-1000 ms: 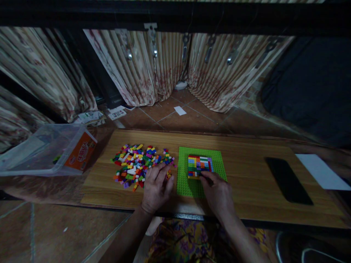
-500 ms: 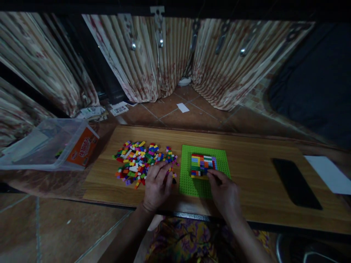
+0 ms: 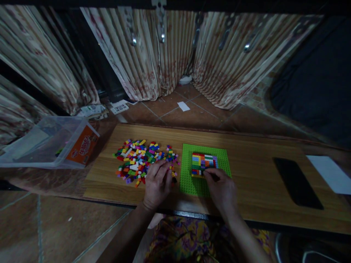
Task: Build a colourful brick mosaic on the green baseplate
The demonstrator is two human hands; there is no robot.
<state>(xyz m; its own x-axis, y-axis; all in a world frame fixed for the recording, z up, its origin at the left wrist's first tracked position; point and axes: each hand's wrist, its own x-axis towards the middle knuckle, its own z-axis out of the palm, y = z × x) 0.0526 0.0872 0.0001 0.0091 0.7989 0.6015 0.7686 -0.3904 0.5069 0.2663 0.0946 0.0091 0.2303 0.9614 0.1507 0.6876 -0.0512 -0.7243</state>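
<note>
A multicoloured block of toy bricks [image 3: 199, 160] stands on a green studded baseplate [image 3: 188, 186]. My right hand [image 3: 222, 186] reaches over the baseplate from the right, thumb and forefinger pinched at the block's near edge. Whatever lies between those fingertips is too small and dark to make out. My left hand [image 3: 158, 182] rests at the near right side of a pile of loose bricks [image 3: 134, 160], its fingers curled downward. The fingertips are partly hidden, so anything in them does not show.
Both hands are over a long wooden table [image 3: 252, 175]. A black phone-like slab [image 3: 297, 182] and a white sheet [image 3: 329, 173] lie on the right. To the left is a clear plastic box [image 3: 55, 142] with an orange label. Striped curtains [image 3: 142, 54] hang beyond.
My right hand has slid slightly left along the block's near edge. My left hand stays in about the same place, and the view has tilted a little.
</note>
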